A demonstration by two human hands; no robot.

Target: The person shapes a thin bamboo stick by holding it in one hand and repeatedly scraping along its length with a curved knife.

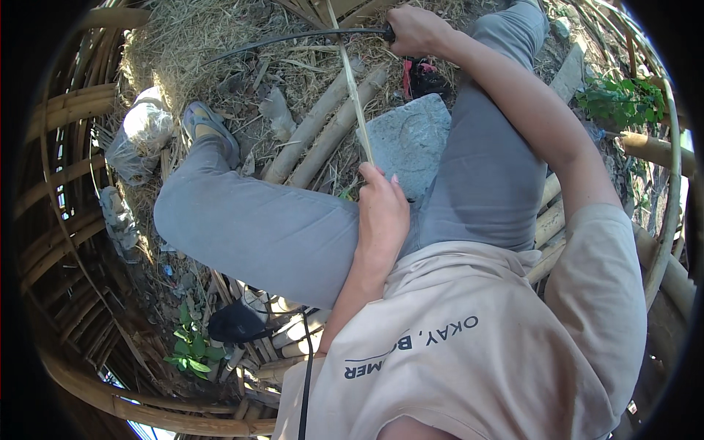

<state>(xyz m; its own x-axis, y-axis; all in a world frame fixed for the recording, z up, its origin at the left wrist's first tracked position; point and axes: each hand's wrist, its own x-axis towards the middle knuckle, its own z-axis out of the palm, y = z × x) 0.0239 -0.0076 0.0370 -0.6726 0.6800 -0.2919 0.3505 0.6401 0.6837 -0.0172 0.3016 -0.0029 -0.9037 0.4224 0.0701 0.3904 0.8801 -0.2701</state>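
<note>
Strip (356,95), pale, long, thin, held up between person's legs (257,220), near grey slab (411,139) and poles (312,130)

Looks already split thin; shaping seems under way, with knife (293,36) crossing strip's far part; no cut through shows; how much is left, cannot tell

Well apart: left hand (385,209) closed on strip's near end, right hand (419,31) wrapped round knife's handle

Long axis runs from left hand away from person, leaning slightly left; far end points past top edge, out of view

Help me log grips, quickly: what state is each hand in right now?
Left hand: closed, holding a pale bamboo strip.
Right hand: closed, holding a curved-blade knife.
</note>
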